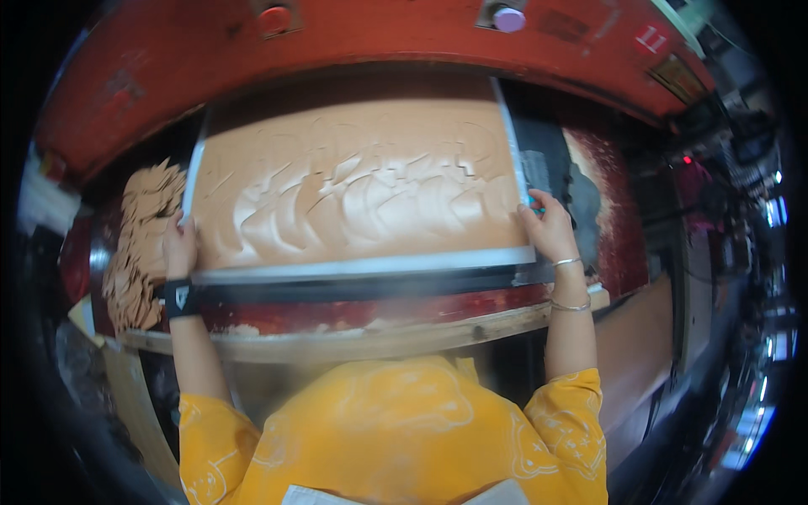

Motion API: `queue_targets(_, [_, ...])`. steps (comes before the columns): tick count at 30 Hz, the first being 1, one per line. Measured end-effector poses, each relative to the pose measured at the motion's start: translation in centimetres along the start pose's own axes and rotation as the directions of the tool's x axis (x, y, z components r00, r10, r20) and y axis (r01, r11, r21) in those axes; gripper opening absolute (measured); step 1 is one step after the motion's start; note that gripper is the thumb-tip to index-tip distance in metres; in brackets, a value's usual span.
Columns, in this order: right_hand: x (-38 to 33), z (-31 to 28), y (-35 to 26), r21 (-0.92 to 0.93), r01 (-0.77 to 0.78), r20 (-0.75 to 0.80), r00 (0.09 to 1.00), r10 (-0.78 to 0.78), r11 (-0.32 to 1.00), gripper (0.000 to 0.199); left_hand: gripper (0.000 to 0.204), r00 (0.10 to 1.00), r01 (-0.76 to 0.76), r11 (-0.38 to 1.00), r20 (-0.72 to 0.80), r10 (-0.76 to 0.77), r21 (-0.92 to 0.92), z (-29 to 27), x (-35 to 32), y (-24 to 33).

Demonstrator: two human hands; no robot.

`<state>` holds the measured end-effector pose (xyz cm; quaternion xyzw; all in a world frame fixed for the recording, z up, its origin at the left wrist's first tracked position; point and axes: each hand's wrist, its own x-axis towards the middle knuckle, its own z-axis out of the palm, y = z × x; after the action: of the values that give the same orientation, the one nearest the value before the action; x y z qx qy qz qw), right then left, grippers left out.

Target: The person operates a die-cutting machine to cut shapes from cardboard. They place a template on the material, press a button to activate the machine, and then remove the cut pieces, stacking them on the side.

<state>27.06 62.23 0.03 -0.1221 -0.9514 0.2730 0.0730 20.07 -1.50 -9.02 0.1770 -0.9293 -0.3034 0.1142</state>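
Observation:
A wide tan sheet (pixel 278 198), leather-like and scored with curved cut lines, lies on a white-edged board (pixel 353 266) in front of me. My left hand (pixel 178 246) grips the board's left edge close to its near corner. At the right edge, my right hand (pixel 549 225) is closed on the board, thumb toward me; something small and blue-green shows by its fingertips. Stacks of tan cut pieces (pixel 135 286) stand beside my left hand. The board's far edge disappears in shadow beneath a red machine (pixel 370 38).
Dark grey sheet material (pixel 581 206) lies right of the board. A wooden rail (pixel 379 332) runs along the front of the dark red worktable (pixel 619 244). The machine's front carries a red button (pixel 274 21) and a pale purple button (pixel 508 19). A brown panel (pixel 631 353) stands at lower right.

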Motion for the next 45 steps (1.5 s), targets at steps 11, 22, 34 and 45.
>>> queue_targets(11, [-3.4, -2.7, 5.0, 0.263, -0.193, 0.200, 0.969, 0.142, 0.945, 0.032, 0.030, 0.955, 0.095, 0.958, 0.297, -0.011, -0.272, -8.5, -11.1, 2.8])
queue_targets(22, [-12.4, 2.4, 0.4, 0.811, -0.382, 0.407, 0.913, -0.042, -0.443, 0.040, 0.038, 0.288, -0.628, 0.371, 0.239, 0.927, -0.684, 9.8, -17.7, 31.0])
queue_targets(34, [-12.4, 2.8, 1.2, 0.650, -0.439, 0.133, 0.869, 0.476, 0.620, 0.033, 0.061, -0.059, -0.840, 0.112, 0.293, 0.954, -0.531, 16.3, -21.1, 37.3])
queue_targets(45, [-10.6, -1.0, 0.8, 0.248, -0.022, -0.443, 0.886, 0.133, 0.969, 0.020, 0.041, 0.668, 0.706, -0.070, 0.629, 0.397, -0.705, 16.0, -10.8, 40.7])
